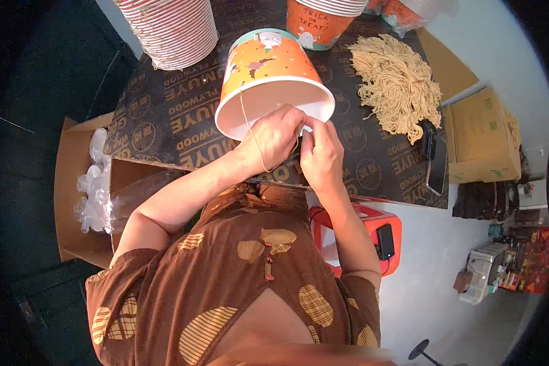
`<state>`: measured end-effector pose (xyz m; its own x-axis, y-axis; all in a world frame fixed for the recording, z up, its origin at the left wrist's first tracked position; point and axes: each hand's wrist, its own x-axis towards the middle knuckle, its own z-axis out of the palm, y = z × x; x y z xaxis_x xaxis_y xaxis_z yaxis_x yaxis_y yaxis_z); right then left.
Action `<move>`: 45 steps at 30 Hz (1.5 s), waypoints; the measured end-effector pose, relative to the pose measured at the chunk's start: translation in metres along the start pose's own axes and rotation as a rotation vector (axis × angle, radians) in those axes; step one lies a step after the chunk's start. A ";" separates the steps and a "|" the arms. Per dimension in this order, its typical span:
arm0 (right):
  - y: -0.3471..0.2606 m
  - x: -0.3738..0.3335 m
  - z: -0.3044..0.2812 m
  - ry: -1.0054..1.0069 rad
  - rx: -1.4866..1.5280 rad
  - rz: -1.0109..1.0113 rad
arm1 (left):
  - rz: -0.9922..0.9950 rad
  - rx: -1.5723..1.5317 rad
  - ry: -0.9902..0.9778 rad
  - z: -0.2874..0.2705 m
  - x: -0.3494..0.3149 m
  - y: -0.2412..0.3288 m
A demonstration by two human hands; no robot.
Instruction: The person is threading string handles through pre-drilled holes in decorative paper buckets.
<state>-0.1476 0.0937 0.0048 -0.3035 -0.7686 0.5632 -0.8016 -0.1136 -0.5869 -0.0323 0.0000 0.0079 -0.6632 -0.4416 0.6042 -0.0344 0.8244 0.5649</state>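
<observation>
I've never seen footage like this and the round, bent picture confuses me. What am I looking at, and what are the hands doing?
This is one picture from a wide fisheye camera worn on a person's head, looking down, so straight edges curve. No machine here: two bare hands. The left hand and right hand meet at the rim of an orange paper bucket lying tilted on a dark plywood table, pinching a thin string that loops over the bucket. Nearby lie a heap of pale strings, a stack of striped buckets, another orange bucket and a phone. A cardboard box stands at the left.
</observation>
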 end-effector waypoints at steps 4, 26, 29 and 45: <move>0.001 0.001 0.002 0.024 0.014 -0.011 | 0.046 0.156 -0.030 0.001 -0.002 0.000; 0.005 0.013 -0.018 -0.216 0.178 0.069 | -0.034 0.077 -0.147 -0.002 -0.007 -0.013; 0.003 0.013 -0.017 -0.208 0.155 0.089 | -0.013 0.027 -0.107 -0.002 -0.007 -0.019; 0.009 0.006 -0.026 -0.352 -0.126 -0.121 | -0.362 -0.119 -0.073 -0.007 0.005 -0.015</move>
<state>-0.1702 0.1043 0.0178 -0.0254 -0.9257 0.3774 -0.8844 -0.1552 -0.4402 -0.0298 -0.0172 0.0065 -0.6758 -0.6666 0.3145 -0.1918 0.5710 0.7982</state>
